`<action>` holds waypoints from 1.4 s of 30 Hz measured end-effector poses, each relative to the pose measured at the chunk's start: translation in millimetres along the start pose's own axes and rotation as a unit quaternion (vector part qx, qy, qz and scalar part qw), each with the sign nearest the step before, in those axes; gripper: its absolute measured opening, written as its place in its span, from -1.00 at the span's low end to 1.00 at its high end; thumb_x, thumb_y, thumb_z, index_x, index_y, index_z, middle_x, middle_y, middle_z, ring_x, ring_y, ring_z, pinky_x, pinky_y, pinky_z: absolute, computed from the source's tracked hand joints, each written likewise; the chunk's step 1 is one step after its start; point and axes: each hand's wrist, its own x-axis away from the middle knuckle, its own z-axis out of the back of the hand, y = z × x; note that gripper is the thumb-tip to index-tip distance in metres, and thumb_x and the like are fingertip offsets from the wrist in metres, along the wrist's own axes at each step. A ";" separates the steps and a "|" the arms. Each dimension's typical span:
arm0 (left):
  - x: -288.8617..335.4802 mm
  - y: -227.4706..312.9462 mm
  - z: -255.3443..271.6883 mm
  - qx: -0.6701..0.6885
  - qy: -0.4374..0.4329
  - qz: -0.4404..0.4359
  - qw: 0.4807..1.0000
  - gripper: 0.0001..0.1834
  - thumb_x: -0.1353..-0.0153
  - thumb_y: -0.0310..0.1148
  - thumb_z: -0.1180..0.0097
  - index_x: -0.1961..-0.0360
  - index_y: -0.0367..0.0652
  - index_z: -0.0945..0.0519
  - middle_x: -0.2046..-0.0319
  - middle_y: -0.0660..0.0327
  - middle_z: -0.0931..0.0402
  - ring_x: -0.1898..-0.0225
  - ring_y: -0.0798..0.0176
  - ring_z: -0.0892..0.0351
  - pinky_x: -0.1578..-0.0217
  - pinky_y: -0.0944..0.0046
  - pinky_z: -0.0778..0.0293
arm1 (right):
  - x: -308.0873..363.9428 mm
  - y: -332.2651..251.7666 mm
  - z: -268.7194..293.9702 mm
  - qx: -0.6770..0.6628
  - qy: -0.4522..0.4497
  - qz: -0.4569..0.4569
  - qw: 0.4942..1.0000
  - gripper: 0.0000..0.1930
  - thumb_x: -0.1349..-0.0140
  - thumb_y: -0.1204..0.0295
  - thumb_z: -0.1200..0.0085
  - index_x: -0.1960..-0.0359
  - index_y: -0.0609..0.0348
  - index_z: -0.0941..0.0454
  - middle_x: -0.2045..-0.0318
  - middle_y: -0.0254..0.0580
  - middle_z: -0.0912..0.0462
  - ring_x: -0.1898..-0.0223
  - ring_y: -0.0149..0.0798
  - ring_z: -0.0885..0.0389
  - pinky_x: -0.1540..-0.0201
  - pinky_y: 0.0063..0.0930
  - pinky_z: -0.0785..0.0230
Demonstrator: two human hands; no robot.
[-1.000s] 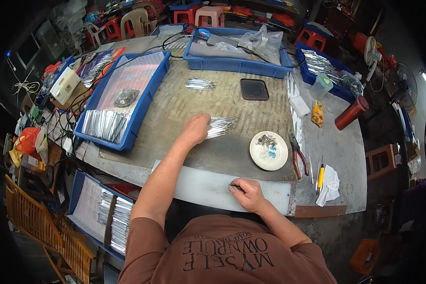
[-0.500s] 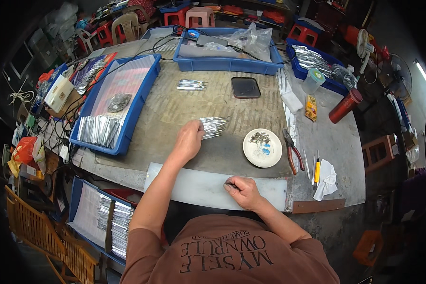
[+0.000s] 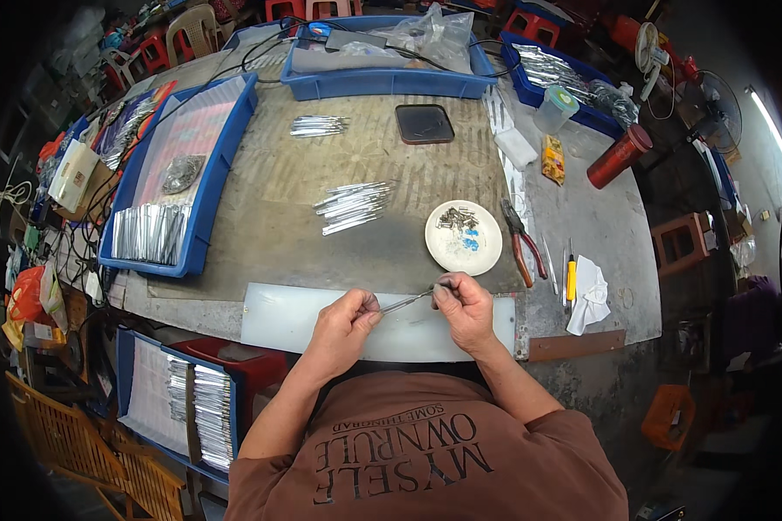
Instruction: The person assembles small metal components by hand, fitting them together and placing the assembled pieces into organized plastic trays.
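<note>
Metal rod (image 3: 406, 303), thin: pinched in closed fingers of L hand (image 3: 343, 323) & R hand (image 3: 466, 313), over white board (image 3: 269, 317) at table's (image 3: 261, 243) nr edge. Gap fwd, betw. board & rod pile (image 3: 354, 207). Rod ends hidden by fingers.

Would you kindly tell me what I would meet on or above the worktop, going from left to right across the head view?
Blue tray of silver strips, left hand, thin metal rod, right hand, pliers, yellow-handled tool, red cylinder.

The bare left hand (image 3: 340, 328) has moved to six o'clock of the silver metal-rod pile (image 3: 354, 207), holding one slender silver rod (image 3: 406, 302).
</note>
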 end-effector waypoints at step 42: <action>9.0 2.4 -31.4 -0.003 0.028 -0.084 0.996 -0.92 -0.04 -0.55 0.00 0.39 -0.32 -0.47 0.57 0.16 -0.44 0.55 0.33 -0.41 0.52 0.41 -0.32 | 14.8 -4.0 -2.0 0.112 -0.018 -0.013 0.993 -0.90 -0.01 0.53 -0.05 0.53 0.28 -0.40 0.70 -0.26 -0.42 0.68 -0.44 -0.34 0.61 -0.58 -0.19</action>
